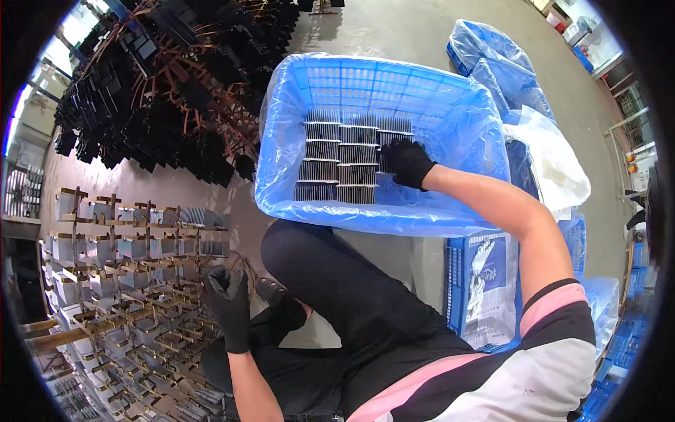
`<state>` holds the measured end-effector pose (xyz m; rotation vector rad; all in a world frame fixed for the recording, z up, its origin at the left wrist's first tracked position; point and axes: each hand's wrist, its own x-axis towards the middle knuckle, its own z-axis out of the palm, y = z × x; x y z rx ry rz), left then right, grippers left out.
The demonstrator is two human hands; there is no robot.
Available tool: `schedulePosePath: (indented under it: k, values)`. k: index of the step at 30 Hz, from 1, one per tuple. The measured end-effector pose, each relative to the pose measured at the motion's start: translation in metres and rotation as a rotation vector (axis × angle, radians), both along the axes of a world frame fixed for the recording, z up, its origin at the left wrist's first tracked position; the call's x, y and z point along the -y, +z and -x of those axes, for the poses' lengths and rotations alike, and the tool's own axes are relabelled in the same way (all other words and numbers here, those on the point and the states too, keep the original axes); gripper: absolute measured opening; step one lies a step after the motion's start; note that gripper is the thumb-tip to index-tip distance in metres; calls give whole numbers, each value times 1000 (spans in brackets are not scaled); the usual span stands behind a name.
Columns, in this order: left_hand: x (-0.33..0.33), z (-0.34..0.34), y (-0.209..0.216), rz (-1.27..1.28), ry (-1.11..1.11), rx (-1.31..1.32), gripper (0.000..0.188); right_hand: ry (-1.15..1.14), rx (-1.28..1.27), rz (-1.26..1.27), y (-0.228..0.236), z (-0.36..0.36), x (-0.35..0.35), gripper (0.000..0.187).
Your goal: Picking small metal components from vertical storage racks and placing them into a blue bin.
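My right hand (408,162), in a black glove, reaches into a blue plastic crate (383,77) lined with a clear blue bag. It rests on a finned metal heat sink at the right end of rows of grey heat sinks (337,162) laid flat in the crate. My left hand (228,299), also in a black glove, hovers at the right edge of a rack (119,274) hung with silver heat sinks; its fingers look curled and I cannot tell if it holds one. My knee in black trousers (316,267) lies between both hands.
A large rack of black finned parts (169,84) stands at the upper left. More blue crates with plastic bags (492,63) sit to the right of the lined crate, and a stack of them (485,288) stands by my right arm. Grey concrete floor (394,28) lies beyond.
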<state>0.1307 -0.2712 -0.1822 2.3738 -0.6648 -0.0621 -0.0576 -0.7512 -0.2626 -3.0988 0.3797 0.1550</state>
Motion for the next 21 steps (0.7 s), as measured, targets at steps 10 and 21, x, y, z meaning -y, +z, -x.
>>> schedulePosePath:
  k: [10,21]
  values:
    - [-27,-66,-62,181,-182,-266,26,-31,-99,-104,89,-12,-26,71]
    - [9,-62,-68,130,-3,-582,34,-215,-214,65,17,10,-22,66]
